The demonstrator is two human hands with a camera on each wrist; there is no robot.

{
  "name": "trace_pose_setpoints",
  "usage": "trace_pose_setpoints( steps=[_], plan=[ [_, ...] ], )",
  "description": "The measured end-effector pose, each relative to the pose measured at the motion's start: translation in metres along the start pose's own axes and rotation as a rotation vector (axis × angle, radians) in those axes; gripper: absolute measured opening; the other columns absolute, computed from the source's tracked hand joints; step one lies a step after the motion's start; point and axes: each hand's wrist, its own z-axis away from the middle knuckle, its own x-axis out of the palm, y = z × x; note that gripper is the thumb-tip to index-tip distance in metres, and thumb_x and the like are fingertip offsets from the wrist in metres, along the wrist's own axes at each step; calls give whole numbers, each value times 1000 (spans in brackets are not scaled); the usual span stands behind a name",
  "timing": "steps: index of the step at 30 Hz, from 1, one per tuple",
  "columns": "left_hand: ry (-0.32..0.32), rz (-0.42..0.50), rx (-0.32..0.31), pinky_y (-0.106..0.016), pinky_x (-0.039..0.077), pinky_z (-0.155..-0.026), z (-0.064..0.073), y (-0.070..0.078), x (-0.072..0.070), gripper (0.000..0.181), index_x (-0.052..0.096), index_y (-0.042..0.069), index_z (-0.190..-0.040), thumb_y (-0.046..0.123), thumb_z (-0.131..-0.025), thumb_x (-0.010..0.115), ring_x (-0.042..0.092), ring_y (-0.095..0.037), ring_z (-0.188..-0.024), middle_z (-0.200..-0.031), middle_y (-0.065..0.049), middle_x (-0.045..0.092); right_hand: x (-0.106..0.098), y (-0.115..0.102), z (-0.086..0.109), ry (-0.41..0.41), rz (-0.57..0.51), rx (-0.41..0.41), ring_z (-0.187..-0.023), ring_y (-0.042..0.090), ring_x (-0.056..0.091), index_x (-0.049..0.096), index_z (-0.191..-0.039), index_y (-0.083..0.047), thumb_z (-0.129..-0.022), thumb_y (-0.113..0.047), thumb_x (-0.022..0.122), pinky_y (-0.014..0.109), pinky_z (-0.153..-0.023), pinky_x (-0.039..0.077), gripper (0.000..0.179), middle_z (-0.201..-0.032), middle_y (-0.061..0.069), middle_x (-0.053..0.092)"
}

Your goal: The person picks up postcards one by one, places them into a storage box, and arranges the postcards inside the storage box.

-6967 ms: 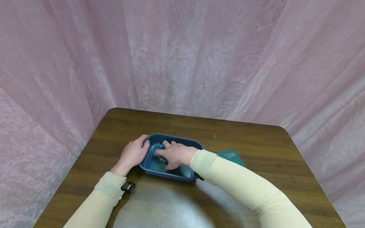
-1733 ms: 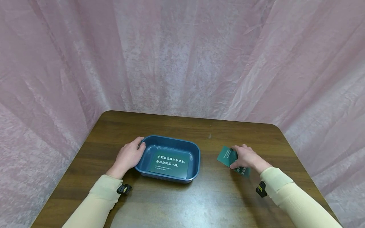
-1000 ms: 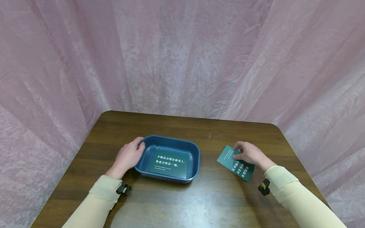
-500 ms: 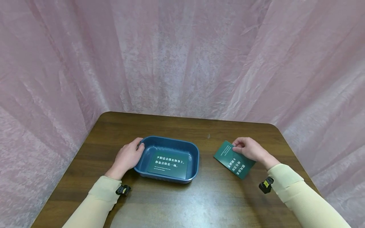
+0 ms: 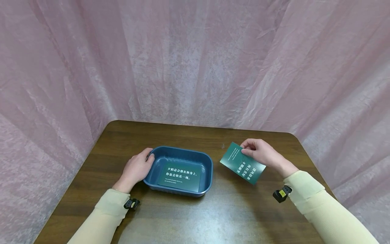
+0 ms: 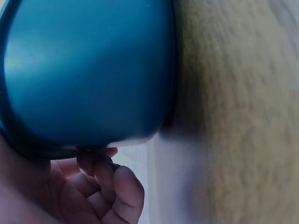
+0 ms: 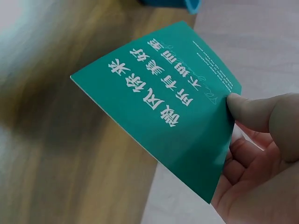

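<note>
A blue rectangular tray stands on the table, left of the middle. My left hand grips its left end, the thumb over the rim and the fingers curled outside against the wall, as the left wrist view shows. Flat on the tray's floor lies a green card with white writing. To the right of the tray, my right hand pinches a second green card by its edge between thumb and fingers. That card is tilted and raised above the table; in the right wrist view its printed face shows white characters.
The brown wooden table has rounded far corners. Pink curtains hang behind it and on both sides. A black wrist camera sits at my right cuff, another black device at my left.
My right hand came out of the tray, leaving a card there, and took up the card lying at the right. It has since lifted that card and moved left. My left hand stays on the tray.
</note>
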Motion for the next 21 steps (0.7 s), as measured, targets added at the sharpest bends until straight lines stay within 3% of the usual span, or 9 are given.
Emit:
trace_pose_setpoints(
  steps=[6, 15, 21],
  plan=[
    [-5, -1, -6, -67, 52, -107, -1, 0, 1, 49, 54, 6, -160, 30, -118, 46, 67, -44, -126, -152, -24, 64, 0, -22, -7, -20, 2, -45, -85, 19, 65, 75, -113, -7, -108, -14, 71, 35, -84, 50, 9, -91, 3, 74],
    [-8, -5, -11, -67, 52, -107, 0, 0, 0, 48, 54, 7, -159, 30, -118, 47, 68, -43, -123, -151, -24, 64, 1, -56, -17, -60, -10, -103, -79, 19, 68, 75, -114, -7, -108, -13, 71, 32, -74, 55, 9, -89, 3, 75],
    [-11, -1, -16, -67, 53, -106, 0, 0, 0, 48, 54, 7, -160, 31, -118, 47, 68, -41, -120, -150, -24, 65, 8, -76, -26, -93, -36, -123, -77, 20, 72, 75, -114, -8, -109, -14, 71, 34, -75, 58, 9, -90, 4, 76]
  ],
)
